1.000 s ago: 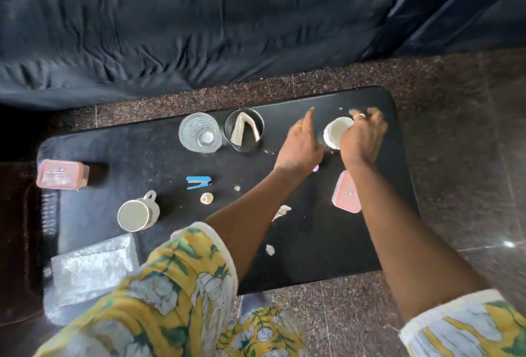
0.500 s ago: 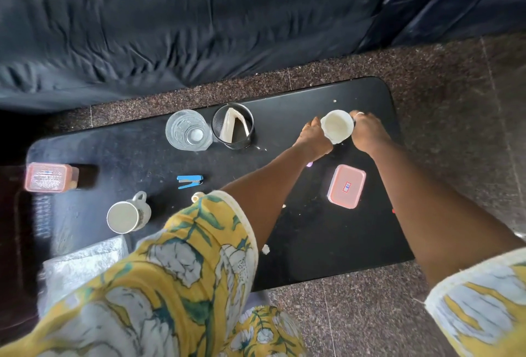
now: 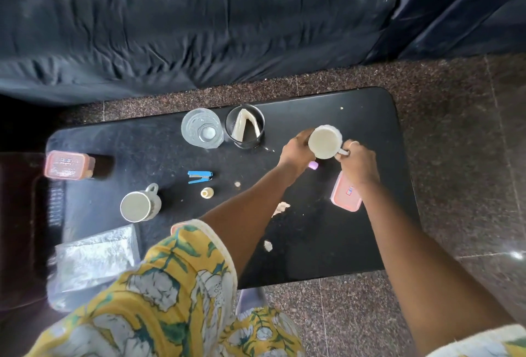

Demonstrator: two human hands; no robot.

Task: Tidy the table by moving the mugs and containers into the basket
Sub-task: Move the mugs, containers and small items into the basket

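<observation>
A white mug (image 3: 325,141) is held above the right part of the black table (image 3: 355,117). My left hand (image 3: 296,150) grips its side and my right hand (image 3: 357,163) holds its handle. A second white mug (image 3: 139,206) stands at the left front. One pink-lidded container (image 3: 345,196) lies under my right wrist, another (image 3: 68,164) sits at the table's left edge. A clear glass (image 3: 201,128) and a dark cup (image 3: 244,126) with folded paper stand at the back. The dark basket (image 3: 20,228) at the far left is only partly visible.
A blue stapler (image 3: 199,177), a small cream bottle (image 3: 207,193), a purple item (image 3: 313,165) and crumbs lie on the table. A silvery plastic bag (image 3: 91,260) covers the front left corner. A dark sofa (image 3: 185,20) runs behind; speckled floor lies to the right.
Both hands closed on the white mug and lifted it off the table, tilting its mouth up toward the camera. The right hand now holds the handle.
</observation>
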